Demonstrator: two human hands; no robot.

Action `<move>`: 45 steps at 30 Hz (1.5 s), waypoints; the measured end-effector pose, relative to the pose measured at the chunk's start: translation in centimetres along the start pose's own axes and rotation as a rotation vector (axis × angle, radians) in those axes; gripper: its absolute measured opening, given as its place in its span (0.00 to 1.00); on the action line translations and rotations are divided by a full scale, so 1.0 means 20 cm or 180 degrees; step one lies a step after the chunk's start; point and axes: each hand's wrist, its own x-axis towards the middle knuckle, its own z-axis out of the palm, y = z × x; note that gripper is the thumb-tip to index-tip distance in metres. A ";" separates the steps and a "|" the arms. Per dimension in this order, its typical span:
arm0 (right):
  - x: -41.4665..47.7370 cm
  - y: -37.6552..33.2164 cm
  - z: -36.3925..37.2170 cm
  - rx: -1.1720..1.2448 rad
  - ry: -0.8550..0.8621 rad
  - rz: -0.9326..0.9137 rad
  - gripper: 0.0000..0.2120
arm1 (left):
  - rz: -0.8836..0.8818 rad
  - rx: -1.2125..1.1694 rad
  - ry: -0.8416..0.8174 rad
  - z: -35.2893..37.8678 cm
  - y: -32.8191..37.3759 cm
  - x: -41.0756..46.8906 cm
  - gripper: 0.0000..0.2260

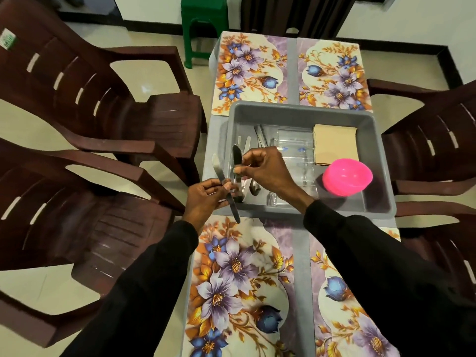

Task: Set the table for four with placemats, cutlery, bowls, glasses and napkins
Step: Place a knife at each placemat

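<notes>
My left hand (206, 199) grips a table knife (233, 207) by its middle, blade up, over the left rim of the grey bin (381, 155). Just above it, my right hand (265, 168) pinches a second knife (237, 157), held upright over the bin. More cutlery (253, 188), clear glasses (293, 145), a stack of beige napkins (334, 145) and pink bowls (346, 177) lie inside the bin. Floral placemats cover the table: far left (247, 70), far right (332, 76), near left (237, 284) and near right (345, 305).
Brown plastic chairs stand on the left (77, 104), (77, 228) and on the right (438, 130). A green stool (203, 24) is beyond the table's far end. The grey table edge (300, 253) shows between the mats.
</notes>
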 end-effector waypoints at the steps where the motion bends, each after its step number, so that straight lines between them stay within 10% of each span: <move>1: 0.00 0.00 0.01 0.0011 0.0007 0.0076 0.06 | -0.0013 0.0011 0.0017 0.01 0.00 0.00 0.07; 18: 0.00 0.01 0.12 -0.0074 -0.0296 0.0585 0.06 | -0.0249 -0.0278 0.0022 -0.01 -0.01 0.04 0.06; 22: 0.11 0.17 0.04 -0.1147 0.0051 -0.0114 0.03 | -0.0365 -0.0340 0.0113 -0.02 -0.03 0.04 0.08; 29: 0.20 0.43 -0.02 -0.3154 -0.1560 -0.1205 0.09 | -0.0518 -0.0597 0.0262 -0.06 -0.07 0.02 0.22; 45: 0.25 0.46 -0.06 -0.3482 -0.1498 -0.1527 0.12 | -0.0608 -0.0396 0.0459 -0.09 -0.09 0.03 0.15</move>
